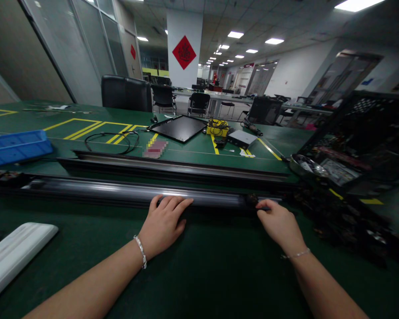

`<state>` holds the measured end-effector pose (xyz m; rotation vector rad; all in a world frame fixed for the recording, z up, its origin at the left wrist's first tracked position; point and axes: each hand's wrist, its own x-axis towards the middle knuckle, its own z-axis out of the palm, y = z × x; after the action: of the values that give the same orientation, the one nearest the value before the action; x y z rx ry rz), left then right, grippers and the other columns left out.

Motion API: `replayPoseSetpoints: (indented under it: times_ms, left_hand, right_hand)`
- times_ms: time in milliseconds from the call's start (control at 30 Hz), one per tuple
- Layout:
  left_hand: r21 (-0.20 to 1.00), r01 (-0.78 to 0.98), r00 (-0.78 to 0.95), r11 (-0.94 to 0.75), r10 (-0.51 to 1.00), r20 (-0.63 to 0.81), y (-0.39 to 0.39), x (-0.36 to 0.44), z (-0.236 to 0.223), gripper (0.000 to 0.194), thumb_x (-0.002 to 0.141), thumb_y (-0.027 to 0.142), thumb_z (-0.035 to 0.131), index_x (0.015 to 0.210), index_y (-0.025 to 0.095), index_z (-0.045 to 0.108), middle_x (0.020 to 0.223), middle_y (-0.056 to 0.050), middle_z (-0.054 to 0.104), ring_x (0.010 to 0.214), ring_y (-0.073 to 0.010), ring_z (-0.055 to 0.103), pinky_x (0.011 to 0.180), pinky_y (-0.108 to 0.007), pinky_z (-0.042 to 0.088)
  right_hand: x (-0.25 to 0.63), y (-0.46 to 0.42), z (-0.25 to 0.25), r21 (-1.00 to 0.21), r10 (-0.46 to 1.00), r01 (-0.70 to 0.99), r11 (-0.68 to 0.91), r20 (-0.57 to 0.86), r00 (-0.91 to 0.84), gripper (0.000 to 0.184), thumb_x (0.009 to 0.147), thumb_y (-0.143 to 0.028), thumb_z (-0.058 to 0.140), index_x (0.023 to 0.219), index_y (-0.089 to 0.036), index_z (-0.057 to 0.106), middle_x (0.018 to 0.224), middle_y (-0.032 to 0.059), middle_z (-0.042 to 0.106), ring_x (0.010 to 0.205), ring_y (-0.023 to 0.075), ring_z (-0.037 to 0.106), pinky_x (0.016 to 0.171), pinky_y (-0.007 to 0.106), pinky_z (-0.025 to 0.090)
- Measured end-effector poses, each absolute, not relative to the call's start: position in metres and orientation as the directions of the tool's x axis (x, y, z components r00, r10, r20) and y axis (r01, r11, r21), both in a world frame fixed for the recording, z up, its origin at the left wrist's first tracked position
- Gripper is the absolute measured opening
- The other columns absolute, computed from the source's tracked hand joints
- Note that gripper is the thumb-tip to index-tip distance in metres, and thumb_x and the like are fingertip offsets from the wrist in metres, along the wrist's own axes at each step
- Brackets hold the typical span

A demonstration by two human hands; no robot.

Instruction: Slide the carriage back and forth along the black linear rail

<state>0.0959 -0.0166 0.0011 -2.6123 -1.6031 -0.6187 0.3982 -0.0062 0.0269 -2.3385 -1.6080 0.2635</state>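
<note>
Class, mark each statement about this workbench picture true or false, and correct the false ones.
1. The left hand rests on a long black metal rail. True.
2. The right hand holds a white pad. False: the white pad lies apart at lower left; the right hand is at the rail.
3. A black cable coil lies inside a blue tray. False: the black cable coil lies on the green mat, apart from the blue tray.
4. A bracelet circles the left wrist. True.
5. A flat black panel lies beyond the rail. True.
</note>
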Motion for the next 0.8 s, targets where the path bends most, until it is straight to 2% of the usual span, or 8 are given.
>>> replayPoseSetpoints:
  times_ms: [500,800]
  left_hand:
    - [0.18,0.86,0.396,-0.478,0.847,0.354,-0.0163,0.0957,-0.0004,0.05,0.079,0.023,0.052,0.127,0.032,0.045,0.123,-0.003,0.057,0.112,-0.0226,0.05,0.101,-0.047,0.022]
    - [0.182,0.859,0.399,-0.478,0.849,0.345,-0.017,0.0961,0.001,0.049,0.08,0.024,0.051,0.128,0.032,0.044,0.123,-0.003,0.057,0.112,-0.0227,0.049,0.1,-0.048,0.023]
  right_hand:
    - [0.4043,-0.0054,0.0259,-0.329,0.938,0.893,-0.309,0.048,0.342,0.022,0.069,-0.027,0.048,0.082,-0.027,0.066,0.07,-0.0005,0.066,0.056,0.0141,0.054,0.053,0.024,0.034]
    - [0.4051,-0.005,0.0285,-0.297,0.932,0.894,-0.335,0.034,0.36,0.023,0.068,-0.028,0.047,0.082,-0.028,0.065,0.071,0.0009,0.066,0.061,0.0166,0.056,0.056,0.025,0.035]
